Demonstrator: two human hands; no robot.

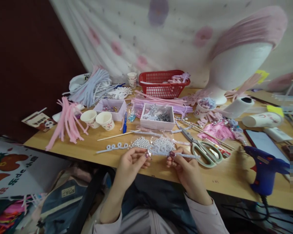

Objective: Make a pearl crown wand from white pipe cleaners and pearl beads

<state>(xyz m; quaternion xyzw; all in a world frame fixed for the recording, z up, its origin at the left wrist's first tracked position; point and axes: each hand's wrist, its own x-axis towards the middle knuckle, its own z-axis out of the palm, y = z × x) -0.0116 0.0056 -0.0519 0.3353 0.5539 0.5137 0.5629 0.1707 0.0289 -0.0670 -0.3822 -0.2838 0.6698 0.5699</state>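
Observation:
My left hand [134,161] is closed in a pinch at the table's front edge, with a small shiny clear piece [148,153] between thumb and finger. To its right, my right hand [185,165] is also pinched, on something too small to make out. Behind and between the hands lies a pale blue pipe cleaner bent into loops [161,148]. It reaches right past my right fingers. White pearl beads [140,142] lie in clear bags just behind it. A second looped pipe cleaner [117,147] rests to the left of my left hand.
Scissors [206,152] and a blue glue gun [265,167] lie to the right. Two paper cups [105,121], a white box [157,123] and a red basket [161,87] stand farther back. Pink pipe cleaners [67,125] lie left; a white head form [236,65] stands back right.

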